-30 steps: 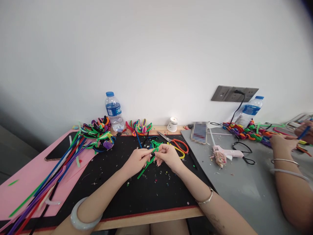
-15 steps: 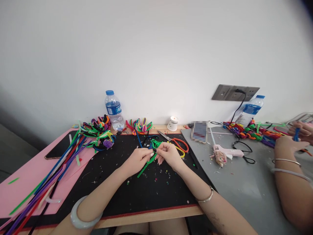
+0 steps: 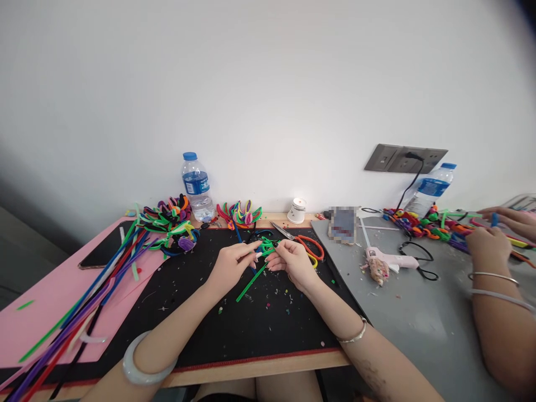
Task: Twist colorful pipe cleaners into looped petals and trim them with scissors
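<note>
Over the black mat [image 3: 196, 329], my two hands are close together at a looped green pipe cleaner piece [image 3: 266, 245]. A straight green end [image 3: 250, 283] slants down from it toward me. My left hand [image 3: 234, 263] has its index finger and thumb at the loops' left side, the green between them. On the other side, my right hand [image 3: 292, 261] pinches the piece between thumb and index finger, its other fingers curled below. Scissors [image 3: 310, 245] with orange and yellow handles lie just behind my right hand, partly hidden by it.
Left are loose pipe cleaners [image 3: 90, 296], a phone [image 3: 103, 251] and a water bottle [image 3: 196, 190]. A multicoloured pipe cleaner bunch [image 3: 240, 215] and a paper cup [image 3: 297, 211] stand behind. Right are a glue gun [image 3: 389, 259] and a co-worker's hands [image 3: 488, 245].
My left hand has drawn slightly left, and its fingertips have parted from my right hand's. More of the green loops shows. The co-worker's hands have lowered toward the table.
</note>
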### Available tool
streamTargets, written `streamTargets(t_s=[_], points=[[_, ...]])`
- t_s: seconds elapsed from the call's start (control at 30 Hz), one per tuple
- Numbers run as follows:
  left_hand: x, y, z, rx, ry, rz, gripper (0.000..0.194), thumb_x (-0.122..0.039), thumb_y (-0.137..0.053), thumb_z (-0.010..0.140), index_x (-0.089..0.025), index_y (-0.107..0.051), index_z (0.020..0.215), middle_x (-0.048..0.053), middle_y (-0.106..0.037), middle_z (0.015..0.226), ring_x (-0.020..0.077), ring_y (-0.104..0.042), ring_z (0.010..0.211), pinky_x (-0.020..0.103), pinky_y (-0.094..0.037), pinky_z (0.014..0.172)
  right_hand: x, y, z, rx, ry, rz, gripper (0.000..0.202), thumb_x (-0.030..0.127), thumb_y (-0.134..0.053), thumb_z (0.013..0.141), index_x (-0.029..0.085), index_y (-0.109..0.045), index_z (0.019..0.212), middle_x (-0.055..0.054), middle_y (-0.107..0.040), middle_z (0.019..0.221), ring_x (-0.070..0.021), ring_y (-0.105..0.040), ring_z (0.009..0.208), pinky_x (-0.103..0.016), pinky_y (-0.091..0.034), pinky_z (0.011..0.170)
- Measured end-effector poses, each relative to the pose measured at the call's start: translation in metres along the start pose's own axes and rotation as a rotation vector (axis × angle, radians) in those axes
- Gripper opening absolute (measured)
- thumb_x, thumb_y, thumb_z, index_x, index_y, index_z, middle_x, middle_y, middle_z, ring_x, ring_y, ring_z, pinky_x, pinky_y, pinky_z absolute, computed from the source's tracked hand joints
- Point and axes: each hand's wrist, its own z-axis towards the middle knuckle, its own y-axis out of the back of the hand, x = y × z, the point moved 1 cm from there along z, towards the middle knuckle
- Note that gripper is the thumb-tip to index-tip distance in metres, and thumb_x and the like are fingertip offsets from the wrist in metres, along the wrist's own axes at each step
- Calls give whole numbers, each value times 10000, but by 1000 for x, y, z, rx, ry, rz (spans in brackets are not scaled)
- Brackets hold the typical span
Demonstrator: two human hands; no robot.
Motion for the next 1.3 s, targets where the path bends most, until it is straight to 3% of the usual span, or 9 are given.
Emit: streamTargets(t_s=[0.67,0.87,1.3], points=[[-2,-3,4,15,366,-492,364,-297,-599,719,-111,-635,1030,27,-647,639,129,-603,585,294,-531,644,-1,4,1,-55,278,-368,245,409,-447,813,190,-431,704,19,-564,551,-83,-514,396,-188,-413,384],[4,-5,4,10,442,-587,396,-320,-633,689,-109,-636,1025,34,-647,678,118,-592,583,302,-533,641,-3,5,2,-9,264,-335,272,438,-430,817,192,-429,701,25,-549,540,-77,-485,379,-183,-386,371],[5,-7,3,11,475,-630,396,-346,-653,671,-117,-651,994,43,-654,692,115,-589,575,294,-530,627,1,2,2,62,154,-117,310,463,-514,769,187,-425,659,64,-428,448,-52,-319,347,-175,-243,352]])
